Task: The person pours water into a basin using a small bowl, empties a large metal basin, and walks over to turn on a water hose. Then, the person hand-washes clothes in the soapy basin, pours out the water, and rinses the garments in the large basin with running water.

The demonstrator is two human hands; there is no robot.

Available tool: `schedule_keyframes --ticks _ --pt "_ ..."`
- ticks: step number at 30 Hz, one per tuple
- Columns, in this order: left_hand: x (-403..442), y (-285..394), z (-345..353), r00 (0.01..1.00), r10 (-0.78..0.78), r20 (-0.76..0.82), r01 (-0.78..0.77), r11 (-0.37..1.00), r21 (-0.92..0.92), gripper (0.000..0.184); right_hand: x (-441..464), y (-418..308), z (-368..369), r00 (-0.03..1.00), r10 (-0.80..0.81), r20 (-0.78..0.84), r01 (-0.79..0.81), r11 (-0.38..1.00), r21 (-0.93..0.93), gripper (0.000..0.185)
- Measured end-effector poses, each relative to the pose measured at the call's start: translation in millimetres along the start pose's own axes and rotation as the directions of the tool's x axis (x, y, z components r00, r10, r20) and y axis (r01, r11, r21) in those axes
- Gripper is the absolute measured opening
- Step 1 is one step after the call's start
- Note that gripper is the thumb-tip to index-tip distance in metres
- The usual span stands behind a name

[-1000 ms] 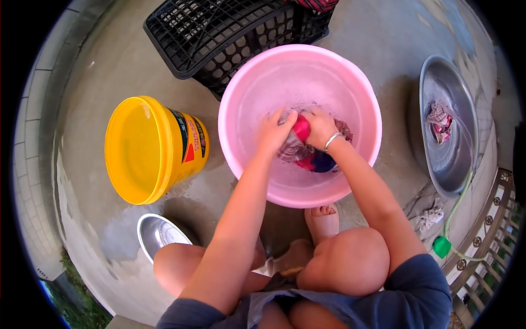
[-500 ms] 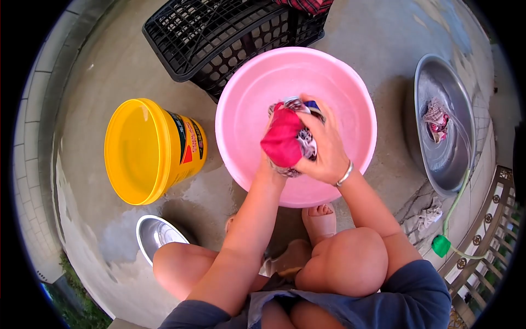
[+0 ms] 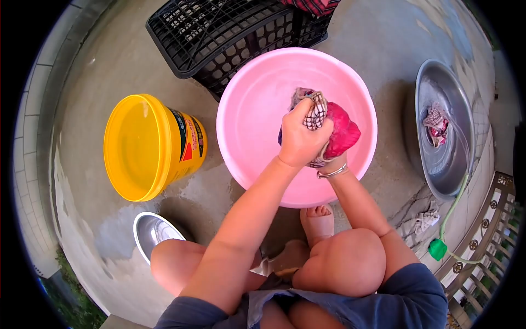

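Above the pink basin (image 3: 255, 109), I hold a bunched-up cloth garment (image 3: 344, 130), bright red on one side, with black-and-white checks and darker printed fabric elsewhere. My left hand (image 3: 303, 136) is closed around the checked part, thumb uppermost. My right hand (image 3: 335, 163), with a silver bracelet at its wrist, is beneath the red part and grips the same bundle from below. Most of its fingers are hidden by the fabric. The bundle's exact kind cannot be made out.
A yellow bucket (image 3: 156, 148) stands left, a metal bowl (image 3: 143, 237) by my knee. A black plastic crate (image 3: 241, 46) with red plaid cloth (image 3: 312, 5) sits behind the basin. At right, a grey metal tub (image 3: 446, 170) holds patterned cloth (image 3: 436, 125); a green hose (image 3: 455, 205) runs into it.
My hands have turned the bundle over: the red part swung from left to right. My left hand is now on top, and my right hand has gone underneath.
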State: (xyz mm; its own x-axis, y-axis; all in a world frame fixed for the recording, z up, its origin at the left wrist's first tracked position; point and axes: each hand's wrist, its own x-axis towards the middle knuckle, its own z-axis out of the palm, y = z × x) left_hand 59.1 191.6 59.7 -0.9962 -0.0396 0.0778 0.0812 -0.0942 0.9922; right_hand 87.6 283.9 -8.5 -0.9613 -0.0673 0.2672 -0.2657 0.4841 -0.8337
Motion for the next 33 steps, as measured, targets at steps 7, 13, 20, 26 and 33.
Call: schedule_keyframes --ticks 7,13,20,26,33 --pt "19 -35 -77 0.958 -0.245 0.147 0.028 0.592 0.806 0.033 36 -22 -44 0.840 0.392 0.374 -0.253 0.894 -0.370 0.047" --pt "-11 -54 -68 0.997 -0.070 -0.027 0.039 0.167 0.985 0.048 11 -1 -14 0.747 0.384 0.543 0.215 0.633 -0.744 0.065" --pt "-34 -106 -65 0.778 -0.610 0.149 -0.010 0.225 0.974 0.058 2 70 17 0.531 0.577 0.621 0.305 0.554 -0.775 0.065" --pt "11 -51 -86 0.660 -0.728 -0.188 0.750 0.654 0.103 0.033 16 83 -32 0.543 0.396 0.740 -0.383 0.901 -0.201 0.100" --pt "27 19 -126 0.881 -0.277 -0.384 0.273 0.960 -0.068 0.015 45 -8 -105 0.558 0.471 0.684 -0.736 0.661 0.146 0.055"
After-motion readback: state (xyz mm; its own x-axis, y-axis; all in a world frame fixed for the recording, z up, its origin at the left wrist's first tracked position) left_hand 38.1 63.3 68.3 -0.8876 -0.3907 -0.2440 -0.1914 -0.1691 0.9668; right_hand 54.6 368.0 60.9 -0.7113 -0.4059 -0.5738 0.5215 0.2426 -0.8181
